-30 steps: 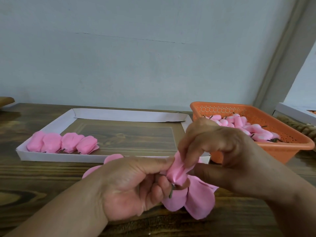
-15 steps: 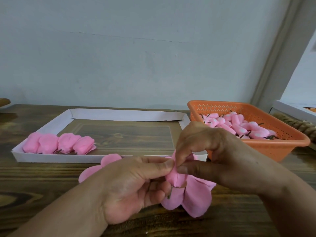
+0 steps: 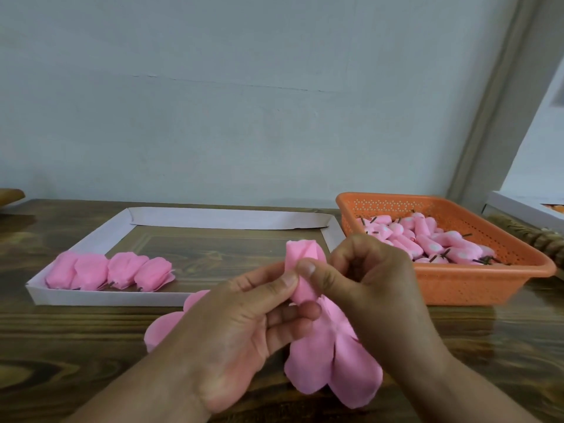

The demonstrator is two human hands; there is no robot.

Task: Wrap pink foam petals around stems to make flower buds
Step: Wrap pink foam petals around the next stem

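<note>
A: Pink foam bud (image 3: 303,270), mid-frame above the desk (image 3: 61,346): left hand (image 3: 244,337) and right hand (image 3: 375,288) each pinch it, grip clamped.

B: Loose petals (image 3: 332,370) hang at six o'clock. Advise wrapping tight, overlapping.

Pale blue wall (image 3: 244,102) behind wooden table (image 3: 61,346)

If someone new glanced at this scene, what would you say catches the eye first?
First, the two hands at the centre: the left hand and right hand pinch a rolled pink bud, with loose petals hanging below it. Next, the orange basket of pink pieces at right, and four finished buds in the white tray at left.
</note>
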